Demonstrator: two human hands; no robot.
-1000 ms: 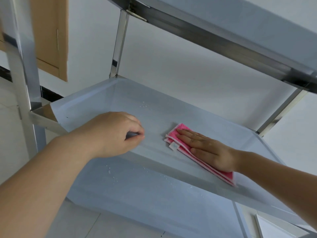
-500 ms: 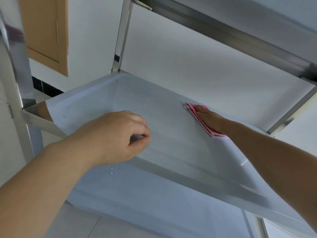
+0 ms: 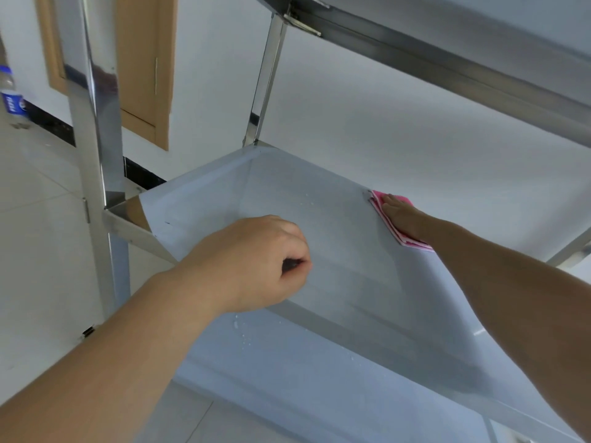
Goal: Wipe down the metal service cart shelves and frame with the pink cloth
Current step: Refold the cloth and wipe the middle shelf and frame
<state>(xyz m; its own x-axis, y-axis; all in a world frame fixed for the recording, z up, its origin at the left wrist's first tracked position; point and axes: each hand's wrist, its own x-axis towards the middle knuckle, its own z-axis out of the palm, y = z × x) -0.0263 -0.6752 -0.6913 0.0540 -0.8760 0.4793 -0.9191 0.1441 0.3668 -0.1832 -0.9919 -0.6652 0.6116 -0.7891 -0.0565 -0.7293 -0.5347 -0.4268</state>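
The metal cart's middle shelf (image 3: 335,244) fills the centre, covered in pale film and flecked with water drops. My right hand (image 3: 404,217) lies flat on the folded pink cloth (image 3: 388,220) at the shelf's far edge, against the back rim. My left hand (image 3: 256,263) is curled over the shelf's near rim, fingers closed around the edge. The lower shelf (image 3: 303,372) shows beneath, also with drops. The top shelf's steel rail (image 3: 447,62) crosses overhead.
Shiny upright posts stand at the near left (image 3: 96,155) and far left corner (image 3: 265,84). A wooden door (image 3: 144,68) is set in the white wall behind. A plastic bottle (image 3: 11,97) stands on the tiled floor at far left.
My right hand slid the pink cloth from the middle of the shelf to its far edge. My left hand kept its grip on the near rim.
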